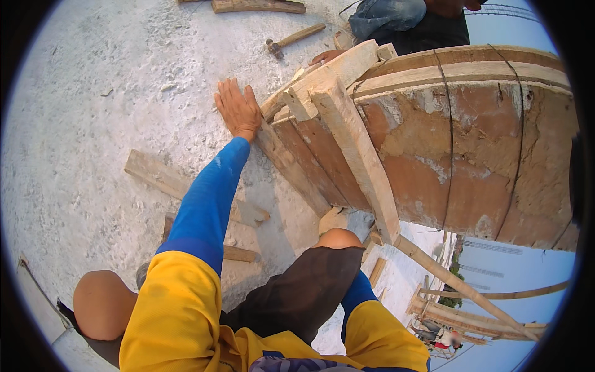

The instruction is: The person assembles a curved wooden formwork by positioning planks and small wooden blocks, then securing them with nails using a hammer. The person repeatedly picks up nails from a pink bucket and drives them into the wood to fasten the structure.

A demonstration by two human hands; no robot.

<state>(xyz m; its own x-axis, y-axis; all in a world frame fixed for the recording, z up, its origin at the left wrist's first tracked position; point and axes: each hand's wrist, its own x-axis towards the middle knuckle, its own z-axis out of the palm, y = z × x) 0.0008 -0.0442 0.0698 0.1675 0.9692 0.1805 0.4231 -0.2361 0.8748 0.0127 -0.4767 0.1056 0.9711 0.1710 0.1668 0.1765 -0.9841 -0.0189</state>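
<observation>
My left hand [238,111], in a blue sleeve, is stretched out with its fingers spread. It lies at the outer edge of a rough wooden board [291,164] that runs along the foot of a formwork panel. The brown panel [427,149] is crusted with dried cement and bound by dark wires. A light timber batten [359,149] leans across its face, and a short wooden block [338,71] sits at its top corner. My right arm [357,294] passes behind my knee, and its hand is hidden.
A hammer [294,40] lies on the rough whitish floor [80,155]. Loose timber pieces [155,173] lie by my left arm. Beyond the panel, another person [393,18] has a hand [326,57] at its top edge. A long pole [465,288] slants away at lower right, near distant scaffolding.
</observation>
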